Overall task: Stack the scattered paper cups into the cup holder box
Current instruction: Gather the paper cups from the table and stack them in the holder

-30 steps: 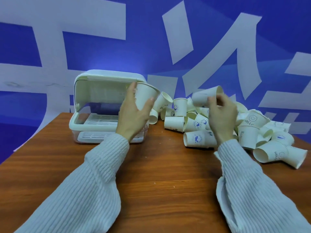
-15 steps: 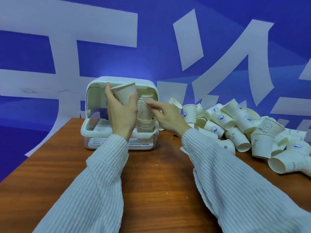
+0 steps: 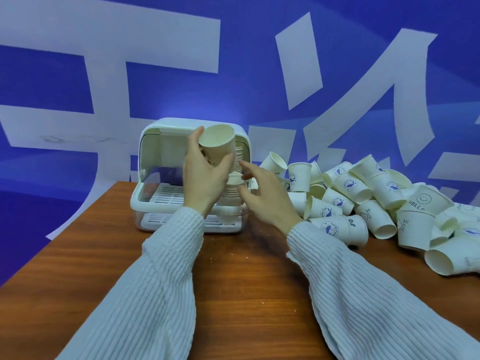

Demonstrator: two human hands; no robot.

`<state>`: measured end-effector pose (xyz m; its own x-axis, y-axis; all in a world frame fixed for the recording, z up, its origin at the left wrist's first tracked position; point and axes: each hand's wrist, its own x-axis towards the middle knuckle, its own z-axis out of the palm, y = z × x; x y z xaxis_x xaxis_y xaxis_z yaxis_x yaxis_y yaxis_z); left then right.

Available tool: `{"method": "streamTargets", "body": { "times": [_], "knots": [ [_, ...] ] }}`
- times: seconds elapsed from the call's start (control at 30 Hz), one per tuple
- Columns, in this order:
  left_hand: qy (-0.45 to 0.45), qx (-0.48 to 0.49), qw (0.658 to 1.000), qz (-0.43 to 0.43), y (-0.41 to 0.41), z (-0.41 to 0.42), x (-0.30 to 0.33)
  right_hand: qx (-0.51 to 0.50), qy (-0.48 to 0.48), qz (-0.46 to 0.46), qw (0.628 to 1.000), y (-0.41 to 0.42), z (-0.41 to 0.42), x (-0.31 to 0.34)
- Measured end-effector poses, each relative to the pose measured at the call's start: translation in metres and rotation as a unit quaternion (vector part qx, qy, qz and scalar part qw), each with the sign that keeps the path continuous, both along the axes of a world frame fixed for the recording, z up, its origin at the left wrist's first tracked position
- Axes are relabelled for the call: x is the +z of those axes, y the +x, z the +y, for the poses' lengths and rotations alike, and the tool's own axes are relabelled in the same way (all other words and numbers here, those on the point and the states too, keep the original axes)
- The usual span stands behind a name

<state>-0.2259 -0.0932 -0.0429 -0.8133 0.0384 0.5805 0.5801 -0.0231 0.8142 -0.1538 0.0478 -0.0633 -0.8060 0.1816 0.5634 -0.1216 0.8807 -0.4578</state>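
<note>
1. Cup holder box (image 3: 155,203) stands near the table's (image 3: 78,268) far left corner, its lid raised. A stack of nested cups (image 3: 232,189) sits inside at the box's right end; a taller stack seems to rise behind it, largely hidden.
2. Left hand (image 3: 205,175) grips one paper cup (image 3: 218,145), fingers and thumb curled round its wall, mouth tilted toward the camera, held in front of the box opening above the stack.
3. Right hand (image 3: 265,193) hovers just beside the stack's top, fingers loosely extended. Whether the fingertips touch the top cup cannot be told; nothing is clasped.
4. Loose cups (image 3: 363,201) lie heaped along the table's far right edge, most on their sides.
5. Step in hand, by judgement: adding the held cup to the stack. The task is at an early stage, given the heap remaining.
6. Next move calls for matching the cup's orientation to the stack, centring it over the top cup, and steadying the stack with the right hand.
</note>
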Motion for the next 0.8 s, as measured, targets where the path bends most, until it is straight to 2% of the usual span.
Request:
{"method": "streamTargets", "body": {
  "times": [0.17, 0.3, 0.47, 0.57, 0.67, 0.73, 0.8],
  "knots": [
    [-0.180, 0.027, 0.983, 0.023, 0.001, 0.021, -0.019, -0.007, -0.045, 0.031, 0.998, 0.017, 0.009, -0.008],
    [-0.341, 0.096, 0.934, 0.043, -0.001, 0.022, -0.028, -0.038, -0.059, 0.047, 0.996, 0.032, 0.029, -0.014],
    [-0.444, 0.130, 0.884, 0.063, -0.006, 0.017, -0.036, -0.102, -0.093, 0.073, 0.988, 0.058, 0.059, -0.015],
    [-0.437, 0.137, 0.886, 0.069, -0.003, 0.016, -0.038, -0.186, -0.134, 0.094, 0.969, 0.081, 0.089, -0.021],
    [-0.350, 0.161, 0.907, 0.168, 0.013, 0.020, -0.036, -0.296, -0.137, 0.077, 0.942, 0.102, 0.116, -0.030],
    [-0.281, 0.131, 0.917, 0.251, 0.031, 0.031, -0.034, -0.350, -0.160, 0.043, 0.922, 0.113, 0.131, -0.036],
    [-0.245, 0.064, 0.926, 0.280, 0.051, 0.045, -0.036, -0.350, -0.241, 0.018, 0.905, 0.119, 0.139, -0.040]
  ]
}}
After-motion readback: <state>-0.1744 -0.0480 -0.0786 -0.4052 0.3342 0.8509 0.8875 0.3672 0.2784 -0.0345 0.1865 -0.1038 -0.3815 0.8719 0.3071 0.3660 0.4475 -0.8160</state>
